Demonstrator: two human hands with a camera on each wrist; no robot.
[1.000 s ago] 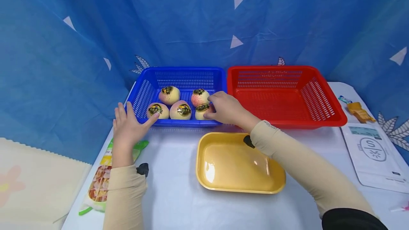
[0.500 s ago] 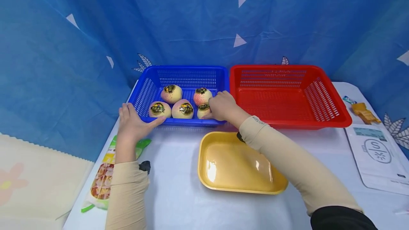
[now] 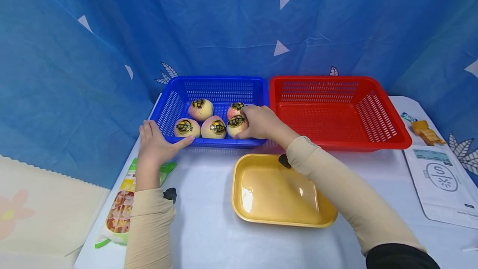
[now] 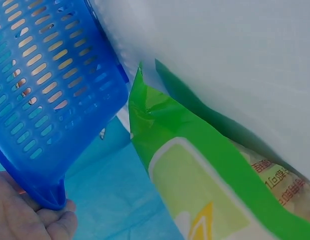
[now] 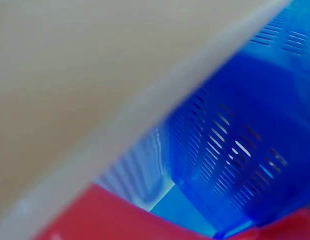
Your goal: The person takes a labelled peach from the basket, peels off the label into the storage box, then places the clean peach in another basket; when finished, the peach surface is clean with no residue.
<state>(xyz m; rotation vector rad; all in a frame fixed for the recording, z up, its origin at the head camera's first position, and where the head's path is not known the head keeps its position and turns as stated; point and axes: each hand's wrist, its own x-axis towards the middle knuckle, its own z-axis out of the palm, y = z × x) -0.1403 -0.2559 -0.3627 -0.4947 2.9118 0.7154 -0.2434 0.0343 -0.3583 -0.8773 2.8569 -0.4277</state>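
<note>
Several peaches with black-and-gold stickers lie in a blue basket (image 3: 209, 143) in the head view. My right hand (image 3: 261, 123) reaches in from the right and holds the front right peach (image 3: 236, 128) between thumb and fingers; another peach (image 3: 234, 107) just behind it is partly covered by the fingers. At the basket's front left corner my left hand (image 3: 157, 146) rests with fingers extended along the outside and the thumb on the front rim. The left wrist view shows those fingers (image 4: 57, 220) against the rim corner. The peach is not visible in the right wrist view.
Right of the blue basket stands a red basket (image 3: 384, 115). In front lies a yellow tray (image 3: 276, 194), partly under my right forearm. A green snack bag (image 3: 121, 211) is beside my left arm. A white pouch (image 3: 433, 182) and an orange packet (image 3: 425, 131) lie at right.
The right hand has shifted slightly on the front right peach, whose sticker now faces up more fully. The left thumb has moved onto the front rim. The view has shifted a little.
</note>
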